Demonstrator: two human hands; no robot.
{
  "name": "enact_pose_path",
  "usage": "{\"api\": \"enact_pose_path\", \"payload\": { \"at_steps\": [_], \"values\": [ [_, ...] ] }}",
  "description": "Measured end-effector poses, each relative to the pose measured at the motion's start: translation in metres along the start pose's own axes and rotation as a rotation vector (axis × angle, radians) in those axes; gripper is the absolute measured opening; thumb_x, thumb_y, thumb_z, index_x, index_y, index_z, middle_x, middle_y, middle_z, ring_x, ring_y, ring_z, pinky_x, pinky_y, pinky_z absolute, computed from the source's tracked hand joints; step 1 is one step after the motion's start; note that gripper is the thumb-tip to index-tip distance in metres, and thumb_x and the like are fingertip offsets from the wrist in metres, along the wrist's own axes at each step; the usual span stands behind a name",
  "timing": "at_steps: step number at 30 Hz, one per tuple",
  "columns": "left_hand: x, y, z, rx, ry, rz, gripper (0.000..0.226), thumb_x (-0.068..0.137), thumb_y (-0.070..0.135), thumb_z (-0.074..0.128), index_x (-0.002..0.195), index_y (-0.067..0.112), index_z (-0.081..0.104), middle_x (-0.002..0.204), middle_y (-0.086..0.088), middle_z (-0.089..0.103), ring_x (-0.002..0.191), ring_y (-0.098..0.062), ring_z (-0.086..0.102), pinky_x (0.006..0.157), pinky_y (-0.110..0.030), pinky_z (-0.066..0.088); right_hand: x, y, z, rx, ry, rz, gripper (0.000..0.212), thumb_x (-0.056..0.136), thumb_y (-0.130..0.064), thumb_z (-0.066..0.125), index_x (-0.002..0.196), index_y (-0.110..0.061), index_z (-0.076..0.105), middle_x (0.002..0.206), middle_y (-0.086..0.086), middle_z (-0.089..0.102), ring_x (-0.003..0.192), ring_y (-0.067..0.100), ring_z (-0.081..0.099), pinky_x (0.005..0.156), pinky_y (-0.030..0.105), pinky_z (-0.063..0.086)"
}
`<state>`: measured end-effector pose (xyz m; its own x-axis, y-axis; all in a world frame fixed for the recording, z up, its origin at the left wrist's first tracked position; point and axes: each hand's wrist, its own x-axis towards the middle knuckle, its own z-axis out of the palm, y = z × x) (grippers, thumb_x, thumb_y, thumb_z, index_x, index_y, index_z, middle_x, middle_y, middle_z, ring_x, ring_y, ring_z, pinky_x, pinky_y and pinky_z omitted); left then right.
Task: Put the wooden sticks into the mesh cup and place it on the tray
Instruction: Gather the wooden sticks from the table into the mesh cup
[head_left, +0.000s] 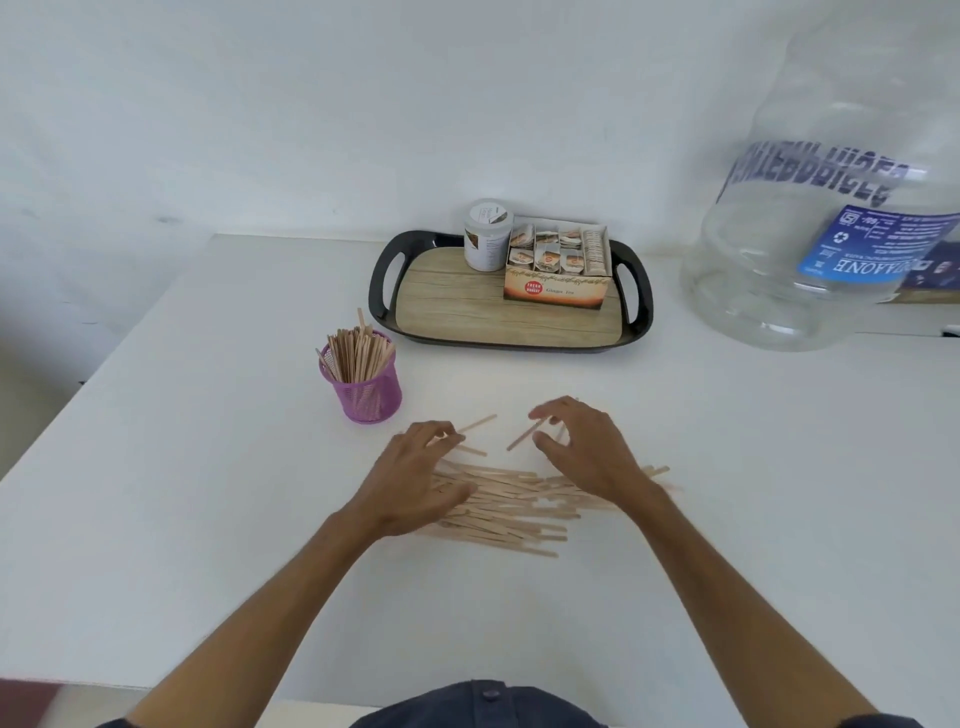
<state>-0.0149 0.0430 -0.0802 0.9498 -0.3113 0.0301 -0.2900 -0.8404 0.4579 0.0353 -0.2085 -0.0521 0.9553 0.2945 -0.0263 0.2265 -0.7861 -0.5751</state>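
A loose pile of wooden sticks (506, 506) lies flat on the white table in front of me. My left hand (418, 480) reaches over the pile's left end and pinches a stick at its fingertips. My right hand (584, 449) hovers over the pile's right side, fingers curled round a stick that points down-left. A purple mesh cup (368, 392) stands upright to the left beyond the pile, with several sticks in it. The black tray (382, 291) with a wood-pattern floor sits farther back.
On the tray stand a white jar (487, 235) and an open tea box (558, 267) at its back right. A large clear water bottle (826, 208) stands at the right. The table's left edge runs diagonally past the cup.
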Motion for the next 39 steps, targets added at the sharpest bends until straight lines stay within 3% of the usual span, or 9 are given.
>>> {"api": "enact_pose_path", "payload": {
  "at_steps": [3,7,13,18,20,24,29,33,39],
  "values": [
    [-0.002,0.006,0.008,0.14,-0.082,0.046,0.08,0.079,0.062,0.04,0.144,0.016,0.041,0.149,0.001,0.035,0.136,-0.015,0.027,0.112,-0.035,0.022,-0.021,0.02,-0.015,-0.266,-0.153,0.034,0.052,0.084,-0.037,0.059,0.134,-0.025,0.055,0.142,-0.003,0.05,0.128,0.017,0.047,0.107,0.038,0.036],
    [-0.003,0.014,0.014,0.221,-0.121,0.08,0.082,0.073,0.057,0.039,0.143,0.015,0.036,0.149,-0.003,0.031,0.136,-0.019,0.026,0.112,-0.039,0.022,-0.045,0.042,-0.023,-0.381,-0.258,0.038,0.071,0.077,-0.044,0.06,0.143,-0.026,0.044,0.146,-0.005,0.04,0.131,0.017,0.041,0.105,0.037,0.036],
    [-0.001,0.025,0.023,0.235,-0.097,0.098,0.078,0.08,0.043,0.048,0.15,0.013,0.028,0.149,-0.005,0.033,0.138,-0.019,0.024,0.115,-0.037,0.016,-0.057,0.059,-0.012,-0.336,-0.131,-0.063,0.045,0.089,-0.03,0.056,0.133,-0.026,0.056,0.135,-0.006,0.049,0.122,0.017,0.048,0.096,0.034,0.043],
    [0.0,0.029,0.025,0.262,-0.114,0.088,0.076,0.082,0.047,0.042,0.149,0.013,0.031,0.148,-0.005,0.032,0.139,-0.02,0.022,0.115,-0.037,0.016,-0.062,0.069,-0.007,-0.366,-0.108,-0.131,0.055,0.092,-0.048,0.053,0.141,-0.024,0.048,0.138,-0.004,0.046,0.125,0.018,0.046,0.101,0.037,0.039],
    [0.0,0.03,0.026,0.256,-0.106,0.101,0.067,0.086,0.045,0.042,0.145,0.013,0.039,0.144,-0.005,0.037,0.137,-0.021,0.028,0.114,-0.038,0.02,-0.062,0.069,-0.004,-0.362,-0.086,-0.156,0.048,0.095,-0.047,0.052,0.137,-0.023,0.052,0.135,-0.004,0.047,0.122,0.018,0.046,0.097,0.036,0.041],
    [0.001,0.034,0.028,0.249,-0.024,0.17,0.04,0.099,0.031,0.047,0.133,0.012,0.053,0.131,-0.003,0.05,0.121,-0.021,0.045,0.103,-0.036,0.036,-0.058,0.062,0.0,-0.346,-0.059,-0.233,0.027,0.1,-0.033,0.049,0.121,-0.019,0.059,0.123,-0.002,0.055,0.113,0.021,0.05,0.089,0.034,0.044],
    [0.0,0.042,0.029,0.276,0.077,0.222,0.024,0.098,0.02,0.053,0.115,0.007,0.063,0.112,-0.006,0.06,0.1,-0.023,0.056,0.084,-0.038,0.049,-0.054,0.057,0.006,-0.489,-0.022,-0.305,0.028,0.106,-0.029,0.036,0.115,-0.013,0.057,0.113,0.002,0.058,0.102,0.023,0.052,0.081,0.035,0.043],
    [0.0,0.046,0.03,0.306,0.117,0.249,0.015,0.093,0.008,0.059,0.106,0.006,0.065,0.102,-0.007,0.062,0.089,-0.024,0.058,0.074,-0.037,0.052,-0.052,0.055,0.007,-0.569,-0.03,-0.324,0.03,0.107,-0.028,0.028,0.112,-0.012,0.053,0.11,0.003,0.056,0.098,0.022,0.051,0.078,0.033,0.041],
    [0.003,0.046,0.03,0.285,0.155,0.247,0.011,0.093,0.004,0.058,0.1,0.004,0.066,0.096,-0.009,0.062,0.084,-0.026,0.058,0.069,-0.037,0.051,-0.049,0.057,0.007,-0.488,-0.017,-0.316,0.024,0.105,-0.027,0.035,0.111,-0.014,0.054,0.109,0.001,0.056,0.098,0.021,0.052,0.078,0.032,0.041]
  ]
}}
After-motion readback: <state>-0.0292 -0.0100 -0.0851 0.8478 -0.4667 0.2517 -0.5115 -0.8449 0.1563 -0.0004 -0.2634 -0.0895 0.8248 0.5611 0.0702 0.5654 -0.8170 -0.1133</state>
